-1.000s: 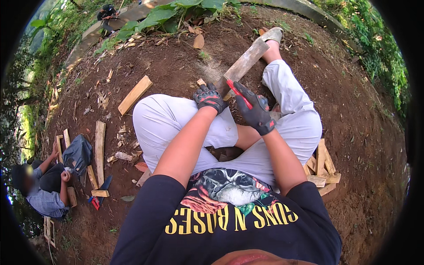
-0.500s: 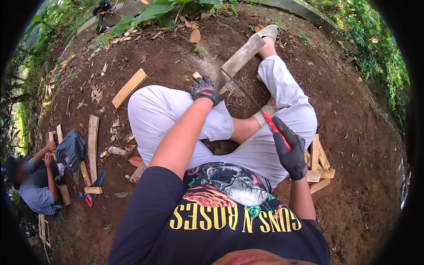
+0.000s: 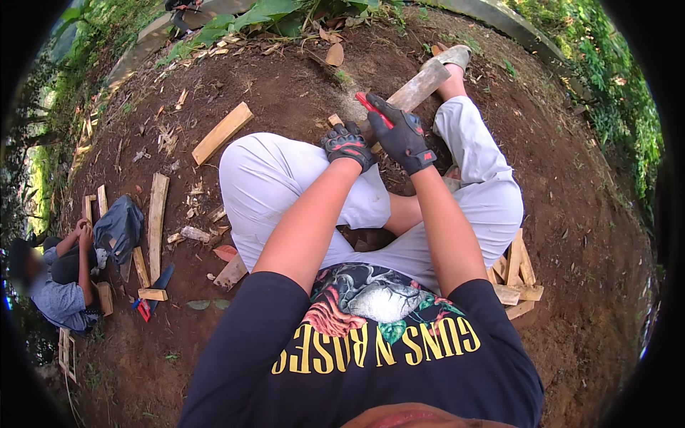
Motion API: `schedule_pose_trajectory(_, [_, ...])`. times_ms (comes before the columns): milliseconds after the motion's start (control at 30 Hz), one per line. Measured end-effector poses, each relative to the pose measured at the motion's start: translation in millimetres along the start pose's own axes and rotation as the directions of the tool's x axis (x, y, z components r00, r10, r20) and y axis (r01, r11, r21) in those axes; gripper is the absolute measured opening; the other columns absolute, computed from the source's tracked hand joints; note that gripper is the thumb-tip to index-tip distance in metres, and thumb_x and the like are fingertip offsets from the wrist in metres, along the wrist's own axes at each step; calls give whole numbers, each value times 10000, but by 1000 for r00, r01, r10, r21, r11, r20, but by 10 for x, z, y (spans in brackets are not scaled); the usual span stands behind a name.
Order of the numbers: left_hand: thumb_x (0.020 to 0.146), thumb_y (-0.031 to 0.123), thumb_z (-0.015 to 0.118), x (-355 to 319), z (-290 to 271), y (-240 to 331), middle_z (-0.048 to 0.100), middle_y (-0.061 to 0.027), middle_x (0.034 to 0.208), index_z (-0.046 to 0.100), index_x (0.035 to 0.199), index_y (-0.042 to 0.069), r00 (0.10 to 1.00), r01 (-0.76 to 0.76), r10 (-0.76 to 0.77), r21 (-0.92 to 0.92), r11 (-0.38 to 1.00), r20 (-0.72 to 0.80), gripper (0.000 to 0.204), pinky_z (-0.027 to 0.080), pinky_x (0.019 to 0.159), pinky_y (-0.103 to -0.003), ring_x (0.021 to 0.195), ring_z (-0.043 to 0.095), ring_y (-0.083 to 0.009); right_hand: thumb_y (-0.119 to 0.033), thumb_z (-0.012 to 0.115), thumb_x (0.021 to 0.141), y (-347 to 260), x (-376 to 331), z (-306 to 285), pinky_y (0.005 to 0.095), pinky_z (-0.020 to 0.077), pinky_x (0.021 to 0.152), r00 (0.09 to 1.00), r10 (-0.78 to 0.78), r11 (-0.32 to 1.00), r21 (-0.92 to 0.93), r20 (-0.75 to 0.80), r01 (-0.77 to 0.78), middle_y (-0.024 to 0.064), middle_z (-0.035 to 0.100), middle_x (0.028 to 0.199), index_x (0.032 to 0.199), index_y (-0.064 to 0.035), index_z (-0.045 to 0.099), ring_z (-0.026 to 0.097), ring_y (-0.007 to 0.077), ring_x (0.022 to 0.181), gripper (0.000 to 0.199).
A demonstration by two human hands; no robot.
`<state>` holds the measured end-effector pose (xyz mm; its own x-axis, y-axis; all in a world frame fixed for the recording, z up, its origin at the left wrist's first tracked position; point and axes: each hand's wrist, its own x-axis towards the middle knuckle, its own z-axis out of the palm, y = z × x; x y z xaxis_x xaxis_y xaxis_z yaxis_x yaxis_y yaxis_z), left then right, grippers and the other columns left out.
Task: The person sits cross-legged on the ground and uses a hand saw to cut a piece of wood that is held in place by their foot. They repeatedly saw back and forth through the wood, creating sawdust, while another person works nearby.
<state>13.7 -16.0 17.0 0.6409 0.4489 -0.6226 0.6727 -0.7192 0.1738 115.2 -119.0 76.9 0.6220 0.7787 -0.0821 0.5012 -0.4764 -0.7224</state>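
Observation:
My right hand (image 3: 405,134), in a black glove, is closed round the red handle of a saw (image 3: 373,109). The saw's thin dark blade stretches away from the handle toward the far left. A weathered plank (image 3: 421,85) slants from beside my hands to my outstretched foot, its near part hidden by the right hand. My left hand (image 3: 349,146), gloved in black with red trim, is closed on a piece of wood (image 3: 335,120) whose pale end shows past the fingers. Both hands are close together beyond my bent left leg.
Loose planks (image 3: 222,133) and a long board (image 3: 158,217) lie on the soil at left, near a second red-handled saw (image 3: 145,308). A person (image 3: 61,278) sits at far left beside a dark bag (image 3: 119,227). Stacked wood offcuts (image 3: 519,274) lie by my right knee.
My right hand has pushed the saw forward, from near my right thigh to close beside the left hand. The left hand stays on the wood. The whole view has shifted slightly.

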Motion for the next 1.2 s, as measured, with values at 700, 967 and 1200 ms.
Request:
schedule_pose_trajectory(700, [903,381,697,-56,56,90,478,-281,1577,356,1646,13,994,85,-89,-62,994,-69,897,352,1210,-584,1454,487,-431,-271,653,1047,334,-655,-327,460,595,959,987,-131,990,46,-96,136,221,765,1284,1474,-180,697,765,393,1143,438])
schedule_pose_trajectory(967, [801,800,765,-3,-56,15,297,-271,1737,221,1721,29,997,57,-56,-20,998,47,1318,303,1279,-577,1594,361,-441,-293,665,1050,204,-544,-351,470,579,996,998,-56,998,33,-33,57,228,754,1306,1493,-174,678,750,403,1170,460])
schedule_pose_trajectory(1200, [811,688,815,-115,-166,49,320,-260,1723,232,1719,14,996,60,-59,-22,998,66,1272,330,1259,-566,1572,383,-419,-202,687,1025,-357,-2141,-1630,475,586,998,996,87,989,-122,-3,-87,209,775,1269,1473,-145,692,761,404,1144,451])
